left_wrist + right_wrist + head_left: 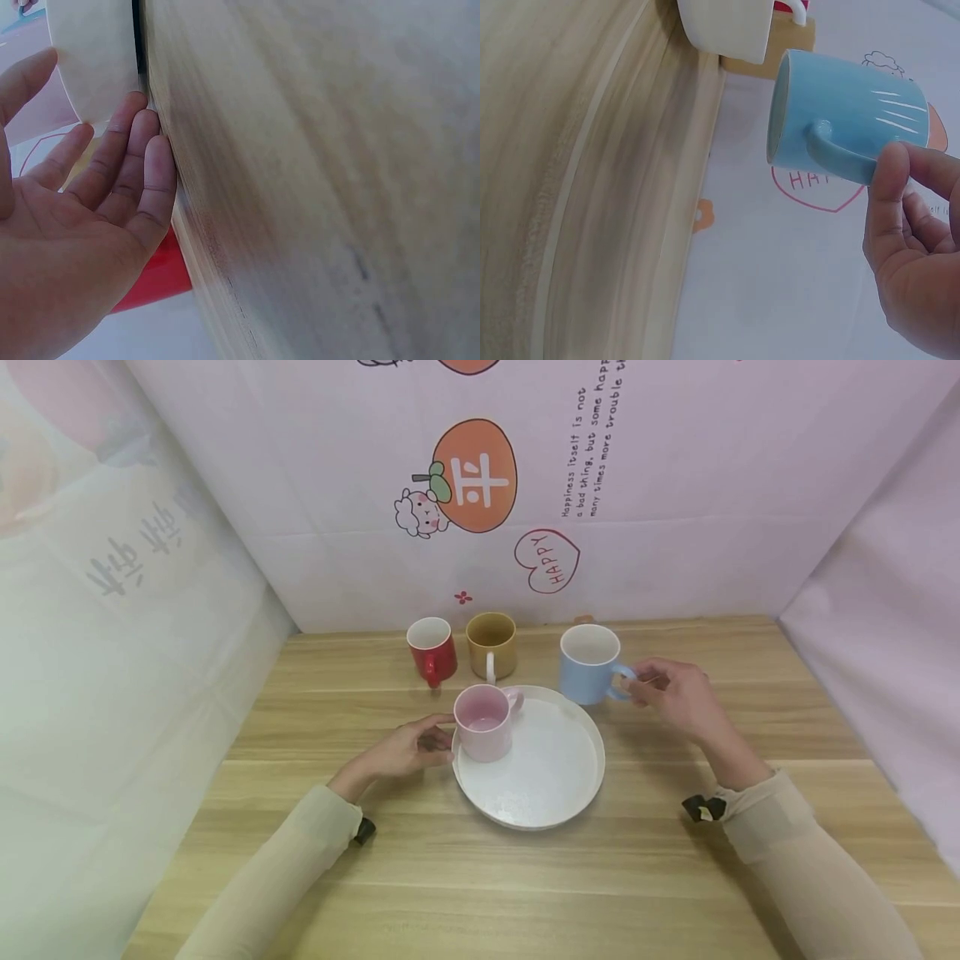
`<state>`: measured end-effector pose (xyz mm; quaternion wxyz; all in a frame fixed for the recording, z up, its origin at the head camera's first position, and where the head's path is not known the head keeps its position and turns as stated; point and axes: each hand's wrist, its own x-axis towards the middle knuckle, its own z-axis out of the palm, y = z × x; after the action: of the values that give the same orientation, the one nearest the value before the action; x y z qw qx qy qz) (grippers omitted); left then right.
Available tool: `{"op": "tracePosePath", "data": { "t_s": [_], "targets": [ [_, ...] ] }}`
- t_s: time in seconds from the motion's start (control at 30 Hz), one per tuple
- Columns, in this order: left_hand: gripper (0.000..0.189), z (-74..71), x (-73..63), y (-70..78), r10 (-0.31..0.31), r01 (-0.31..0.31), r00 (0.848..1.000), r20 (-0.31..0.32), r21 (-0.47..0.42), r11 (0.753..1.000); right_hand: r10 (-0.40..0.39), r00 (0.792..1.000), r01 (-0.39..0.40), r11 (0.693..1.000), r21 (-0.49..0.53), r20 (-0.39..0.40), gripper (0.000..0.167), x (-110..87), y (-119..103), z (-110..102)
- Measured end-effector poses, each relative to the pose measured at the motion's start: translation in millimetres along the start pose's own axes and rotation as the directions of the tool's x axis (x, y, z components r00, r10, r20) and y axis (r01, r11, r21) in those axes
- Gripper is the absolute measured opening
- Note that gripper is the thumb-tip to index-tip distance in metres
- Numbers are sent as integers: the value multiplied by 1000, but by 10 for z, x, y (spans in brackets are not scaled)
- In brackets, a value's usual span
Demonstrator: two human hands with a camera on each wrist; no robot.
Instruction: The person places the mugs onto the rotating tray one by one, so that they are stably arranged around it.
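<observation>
A light blue mug (589, 670) hangs above the table at the back right, its base apart from the wood in the right wrist view. My right hand (678, 697) pinches its handle (844, 161) between thumb and fingers. On the left part of a round white tray (551, 768) stands a pink mug (483, 727), upright, handle turned to the back right. Beside the tray's left rim is my left hand (408, 747), its relaxed fingers (112, 150) reaching the tray's side and low along the tabletop. That hand holds nothing.
Behind the tray stand a red mug (433, 652) and a mustard-yellow mug (492, 647) with a white handle, both upright. A printed cloth (660, 560) hangs along the back edge of the wooden table (480, 902). Pale cloths also hang at both sides.
</observation>
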<state>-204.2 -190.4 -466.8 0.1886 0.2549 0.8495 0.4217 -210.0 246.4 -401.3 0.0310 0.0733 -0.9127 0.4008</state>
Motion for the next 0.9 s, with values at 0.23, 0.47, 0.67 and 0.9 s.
{"op": "tracePosePath", "data": {
  "t_s": [0.23,0.47,0.67,0.9],
  "targets": [
    [62,-11,14,-5,0,0,1000,2,7,1000,0,1000,0,1000,24,27,23,-18,-50,12],
    [62,-23,12,18,-18,18,1000,-2,11,1000,-45,999,44,999,32,30,18,-24,-65,64],
    [63,-10,24,-9,-23,23,1000,-1,14,1000,-32,998,30,999,35,54,20,-41,-78,109],
    [63,-3,25,-30,-20,20,1000,-1,8,1000,-43,996,39,998,52,79,20,-61,-95,170]
  ]
}}
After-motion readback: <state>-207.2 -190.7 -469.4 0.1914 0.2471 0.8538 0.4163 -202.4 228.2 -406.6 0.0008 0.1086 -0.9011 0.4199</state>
